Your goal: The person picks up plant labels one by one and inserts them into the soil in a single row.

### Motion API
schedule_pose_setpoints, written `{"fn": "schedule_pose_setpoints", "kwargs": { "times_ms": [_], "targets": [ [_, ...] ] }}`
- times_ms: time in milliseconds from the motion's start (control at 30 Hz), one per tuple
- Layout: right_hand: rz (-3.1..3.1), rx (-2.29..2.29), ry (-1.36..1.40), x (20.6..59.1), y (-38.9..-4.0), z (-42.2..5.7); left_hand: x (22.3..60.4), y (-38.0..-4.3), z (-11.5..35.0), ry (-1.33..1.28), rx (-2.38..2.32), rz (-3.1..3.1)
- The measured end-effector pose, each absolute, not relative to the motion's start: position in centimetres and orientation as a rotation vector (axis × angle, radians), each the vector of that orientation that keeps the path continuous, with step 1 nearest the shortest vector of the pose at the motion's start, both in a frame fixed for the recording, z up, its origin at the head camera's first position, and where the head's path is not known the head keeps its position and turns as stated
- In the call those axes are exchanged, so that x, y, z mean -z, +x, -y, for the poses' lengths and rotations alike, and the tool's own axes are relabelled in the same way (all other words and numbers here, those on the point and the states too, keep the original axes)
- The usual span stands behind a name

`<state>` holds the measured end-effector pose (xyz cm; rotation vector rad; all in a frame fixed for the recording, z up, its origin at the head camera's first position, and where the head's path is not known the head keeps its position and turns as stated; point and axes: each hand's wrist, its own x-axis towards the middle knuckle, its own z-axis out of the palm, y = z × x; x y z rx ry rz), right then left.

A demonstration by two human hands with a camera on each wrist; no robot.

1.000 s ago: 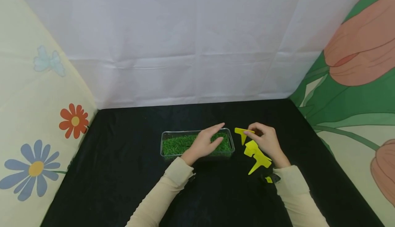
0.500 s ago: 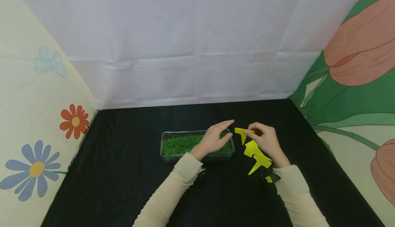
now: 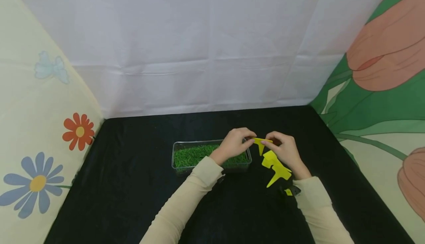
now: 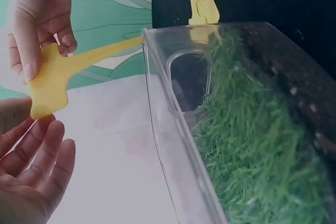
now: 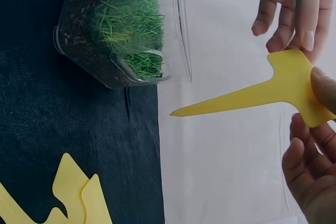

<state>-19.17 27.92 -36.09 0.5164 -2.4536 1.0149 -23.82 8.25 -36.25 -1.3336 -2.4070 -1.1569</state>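
A yellow T-shaped plant label (image 3: pixel 260 145) is held between both hands, just past the right end of a clear plastic box of grass (image 3: pixel 196 155). My right hand (image 3: pixel 286 150) pinches one end of the label's crosspiece between thumb and fingers. At the opposite end, the thumb and fingertips of my left hand (image 3: pixel 233 143) pinch the crosspiece. The right wrist view shows the label's pointed stem (image 5: pixel 226 103) free, aimed toward the box side. Dark soil (image 5: pixel 84 40) shows through the box wall under the grass.
More yellow plant labels (image 3: pixel 279 172) lie in an overlapping pile on the black cloth (image 3: pixel 132 185), right of the box. A small yellow piece (image 3: pixel 288 192) shows beside the right cuff. A white backdrop (image 3: pixel 199 52) and flower-printed side panels surround the cloth.
My left hand has moved right from over the grass to the label and taken its near end. The right hand has kept its hold and place.
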Motion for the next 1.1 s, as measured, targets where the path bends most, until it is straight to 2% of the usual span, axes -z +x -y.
{"fn": "schedule_pose_setpoints", "kwargs": {
  "times_ms": [533, 1100],
  "targets": [
    [2.442, -1.029, 0.524, 36.0, -19.1, -27.7, 35.8, -23.8, -9.1, -1.292, 0.963, 2.448],
    [2.465, -1.053, 0.274, 38.0, -18.1, -29.6, 35.8, -23.5, -8.3, -1.229, 0.960, 2.374]
  ]
}}
